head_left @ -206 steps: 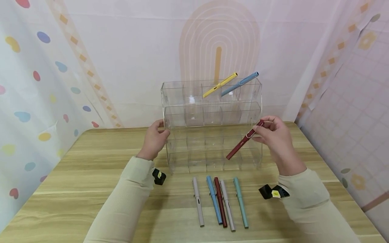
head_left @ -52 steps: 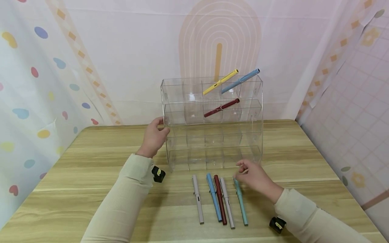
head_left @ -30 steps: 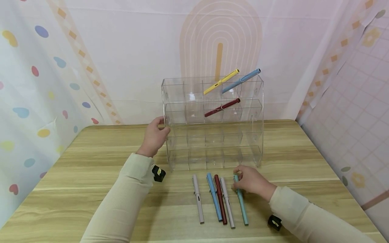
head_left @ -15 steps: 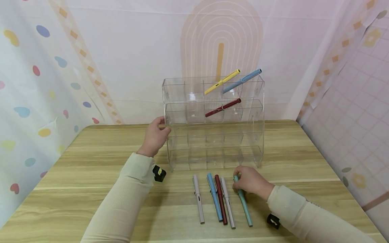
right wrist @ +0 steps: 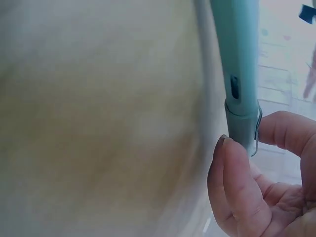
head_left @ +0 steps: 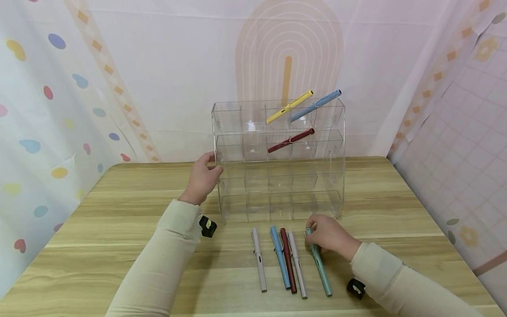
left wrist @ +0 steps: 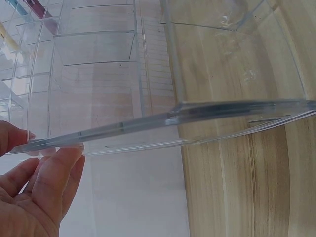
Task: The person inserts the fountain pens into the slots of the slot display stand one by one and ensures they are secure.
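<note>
My left hand (head_left: 200, 178) grips the left side panel of a clear acrylic rack (head_left: 233, 207). In the left wrist view the thumb and fingers pinch the edge of that panel (left wrist: 148, 121). With my right hand (head_left: 328, 233) I pinch the clip end of a teal pen (head_left: 321, 268) in front of the rack. The right wrist view shows the teal pen (right wrist: 237, 54) between thumb and fingers, its clip and small window visible. A yellow pen (head_left: 289, 107) and a blue pen (head_left: 316, 105) lean in the top tier. One dark red pen (head_left: 291, 141) leans in the second tier.
On the wooden table (head_left: 119, 211), left of the teal pen, lie a grey pen (head_left: 259, 259), a light blue pen (head_left: 280, 257), a dark red pen (head_left: 288, 260) and another grey pen (head_left: 297, 265). Patterned curtains (head_left: 178, 66) stand behind and at both sides.
The dark red pen once in my right hand now leans in the second tier. That hand has moved down to the teal pen, whose lower end has swung right. My left hand stays put.
</note>
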The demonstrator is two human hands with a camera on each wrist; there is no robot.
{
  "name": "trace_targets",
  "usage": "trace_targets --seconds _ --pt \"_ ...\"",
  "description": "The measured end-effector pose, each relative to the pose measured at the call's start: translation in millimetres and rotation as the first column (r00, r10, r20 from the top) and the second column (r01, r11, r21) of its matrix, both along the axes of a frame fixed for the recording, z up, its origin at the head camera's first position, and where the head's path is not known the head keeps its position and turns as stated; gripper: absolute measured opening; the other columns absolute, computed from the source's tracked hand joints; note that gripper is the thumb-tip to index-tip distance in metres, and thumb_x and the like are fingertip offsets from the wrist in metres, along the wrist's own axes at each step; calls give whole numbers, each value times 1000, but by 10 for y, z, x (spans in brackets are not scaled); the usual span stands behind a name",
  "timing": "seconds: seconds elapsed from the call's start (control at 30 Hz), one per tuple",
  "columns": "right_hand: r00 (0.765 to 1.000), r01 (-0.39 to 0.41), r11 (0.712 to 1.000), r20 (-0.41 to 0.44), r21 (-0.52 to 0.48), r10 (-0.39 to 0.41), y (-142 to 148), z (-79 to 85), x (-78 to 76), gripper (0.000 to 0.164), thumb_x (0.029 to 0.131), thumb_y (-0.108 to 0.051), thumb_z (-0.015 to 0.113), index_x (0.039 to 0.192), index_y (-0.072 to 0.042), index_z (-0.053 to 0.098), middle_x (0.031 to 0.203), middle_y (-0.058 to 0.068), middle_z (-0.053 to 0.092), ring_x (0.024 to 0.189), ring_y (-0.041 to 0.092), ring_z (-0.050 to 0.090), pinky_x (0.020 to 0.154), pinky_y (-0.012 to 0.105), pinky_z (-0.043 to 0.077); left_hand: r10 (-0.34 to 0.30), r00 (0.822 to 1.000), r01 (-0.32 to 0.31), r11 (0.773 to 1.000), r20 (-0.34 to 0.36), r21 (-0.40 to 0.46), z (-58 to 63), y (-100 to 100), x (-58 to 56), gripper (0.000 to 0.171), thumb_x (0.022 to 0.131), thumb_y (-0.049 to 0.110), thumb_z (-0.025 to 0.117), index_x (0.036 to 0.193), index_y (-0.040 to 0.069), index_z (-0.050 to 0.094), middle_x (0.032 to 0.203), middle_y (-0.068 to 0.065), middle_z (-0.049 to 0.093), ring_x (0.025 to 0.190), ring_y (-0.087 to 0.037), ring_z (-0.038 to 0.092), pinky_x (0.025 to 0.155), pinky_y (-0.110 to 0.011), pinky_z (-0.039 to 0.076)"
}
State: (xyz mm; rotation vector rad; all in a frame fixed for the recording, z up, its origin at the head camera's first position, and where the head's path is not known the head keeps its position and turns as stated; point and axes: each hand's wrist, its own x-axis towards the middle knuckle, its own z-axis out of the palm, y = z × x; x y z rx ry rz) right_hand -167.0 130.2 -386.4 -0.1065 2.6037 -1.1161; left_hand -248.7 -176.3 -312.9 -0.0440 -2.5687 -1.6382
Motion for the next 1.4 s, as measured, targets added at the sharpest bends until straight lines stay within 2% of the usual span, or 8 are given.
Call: trace_targets --seconds 0.23,0.43,0.7,1.03,1.13,1.23,1.33,1.4 --pt "1000 -8 994 -15 -110 7 92 170 -37 23 81 -4 64 102 1 59 83 10 58 52 16 52 49 31 51 -4 1000 4 1000 -3 -7 0 5 -3 51 96 2 43 146 -2 35 142 -20 42 123 -32 50 71 -22 48" --pt "999 -15 975 -39 -220 6 155 403 -56 32 87 -5 61 115 7 52 87 12 55 68 19 57 57 39 55 -4 1000 4 1000 -2 2 2 9 12 51 95 2 42 146 -3 34 142 -20 42 124 -33 50 72 -23 48" --pt "992 47 950 -96 -310 -80 247 660 -112 33 89 -5 60 117 8 50 91 13 54 71 18 60 61 37 57 2 1000 -2 1000 -1 -6 -2 3 -5 51 95 2 43 145 -3 35 143 -20 41 124 -33 50 74 -24 49" --pt "956 128 903 -193 -411 -223 352 942 -193 31 91 -7 61 116 6 47 91 7 52 72 8 58 62 29 57 3 1000 -3 1000 -1 -8 -9 -2 -2 51 95 2 42 146 -3 34 144 -20 40 125 -34 49 77 -27 49" --pt "936 147 878 -223 -455 -272 374 994 -219 31 91 -8 61 116 5 48 91 5 52 73 4 60 63 27 57 1 1000 0 1000 3 -7 -6 -3 2 52 96 2 42 146 -3 33 145 -21 40 126 -34 48 78 -27 49" --pt "911 176 833 -233 -525 -339 394 1038 -250 26 91 -8 61 112 2 48 92 4 50 72 2 60 63 26 57 -1 1000 1 1000 7 -13 -3 -1 2 52 96 3 42 146 -3 33 145 -21 39 126 -34 48 79 -28 49" --pt "875 218 757 -221 -616 -431 403 1073 -284 19 91 -6 61 106 -7 49 90 2 50 72 3 61 62 24 56 -5 1000 5 1000 10 -13 0 4 1 52 96 2 42 147 -3 32 145 -21 39 127 -34 47 79 -28 49" --pt "845 242 692 -203 -680 -495 403 1102 -306 19 90 -5 62 101 -12 49 89 2 50 72 5 61 61 23 56 -7 1000 7 1000 10 -11 1 7 2 52 96 2 42 147 -3 32 145 -21 39 127 -34 47 79 -28 49"
